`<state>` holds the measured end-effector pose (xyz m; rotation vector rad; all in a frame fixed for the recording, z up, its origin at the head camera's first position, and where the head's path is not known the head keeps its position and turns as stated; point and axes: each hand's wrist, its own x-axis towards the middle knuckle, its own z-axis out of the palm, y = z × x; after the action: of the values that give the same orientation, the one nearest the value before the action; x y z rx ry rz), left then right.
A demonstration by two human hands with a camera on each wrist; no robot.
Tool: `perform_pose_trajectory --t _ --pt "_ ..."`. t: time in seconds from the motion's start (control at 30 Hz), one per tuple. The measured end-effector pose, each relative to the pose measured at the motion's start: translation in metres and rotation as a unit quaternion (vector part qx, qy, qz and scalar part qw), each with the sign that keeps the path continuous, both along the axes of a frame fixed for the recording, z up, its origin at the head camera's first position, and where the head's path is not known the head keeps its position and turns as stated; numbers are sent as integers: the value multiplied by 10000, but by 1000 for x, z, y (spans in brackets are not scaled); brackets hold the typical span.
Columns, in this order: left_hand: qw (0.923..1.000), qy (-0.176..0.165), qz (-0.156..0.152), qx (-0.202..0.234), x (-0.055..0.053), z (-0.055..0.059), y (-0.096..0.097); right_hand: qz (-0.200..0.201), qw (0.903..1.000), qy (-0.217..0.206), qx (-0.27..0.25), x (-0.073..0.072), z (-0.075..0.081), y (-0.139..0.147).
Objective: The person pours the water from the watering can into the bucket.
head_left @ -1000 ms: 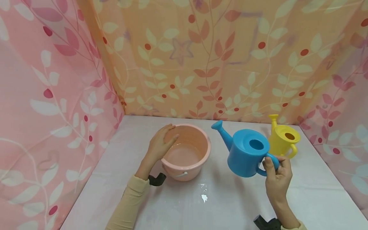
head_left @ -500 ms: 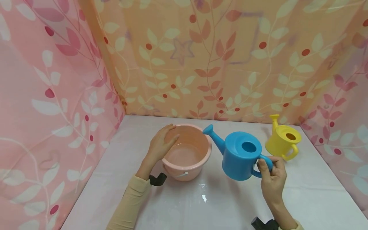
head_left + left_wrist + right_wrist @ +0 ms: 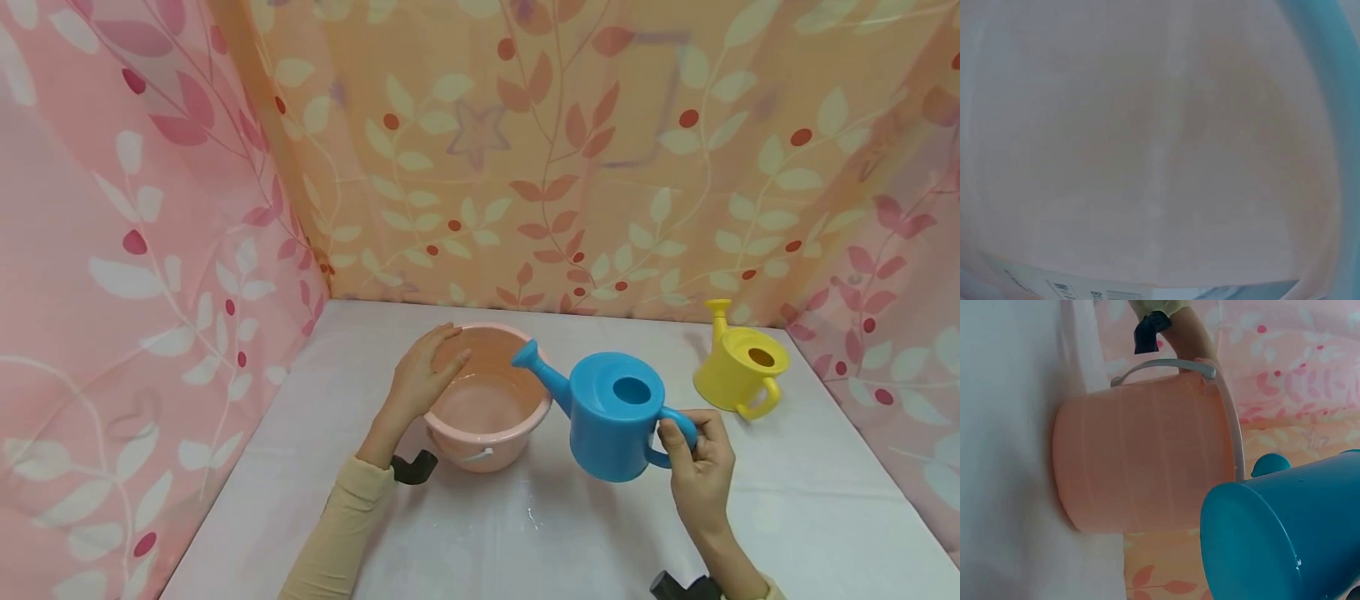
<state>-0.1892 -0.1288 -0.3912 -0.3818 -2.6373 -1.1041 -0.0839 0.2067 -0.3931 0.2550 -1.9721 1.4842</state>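
My right hand (image 3: 702, 475) grips the handle of a blue watering can (image 3: 617, 417), held above the table. Its spout points left and its rose overlaps the right rim of a pink bucket (image 3: 480, 457) in the head view. The bucket stands upright with a shallow layer of what looks like water inside. My left hand (image 3: 426, 375) rests on the bucket's left rim, fingers fairly straight, thumb over the opening. In the right wrist view the blue can's base (image 3: 1247, 544) is near the bucket's side (image 3: 1141, 456). A blurred pale surface with a printed label (image 3: 1066, 284) fills the left wrist view.
A yellow watering can (image 3: 738, 371) stands at the back right of the white table (image 3: 465, 550). Small wet patches (image 3: 532, 518) shine in front of the bucket. Patterned pink and orange cloth walls (image 3: 420, 183) enclose the left, back and right sides.
My right hand has carried the blue watering can left and slightly toward me, bringing its spout to the bucket's rim. The left hand and the bucket stay in place.
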Motion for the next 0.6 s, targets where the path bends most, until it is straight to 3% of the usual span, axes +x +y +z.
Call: perform_pose_trajectory --t 0.43,0.6 --pt "10000 75 17 -44 -1 1 0 248 9980 428 385 -4 4 3" --pt "10000 14 39 -20 -1 1 0 313 9973 316 578 -7 10 5"
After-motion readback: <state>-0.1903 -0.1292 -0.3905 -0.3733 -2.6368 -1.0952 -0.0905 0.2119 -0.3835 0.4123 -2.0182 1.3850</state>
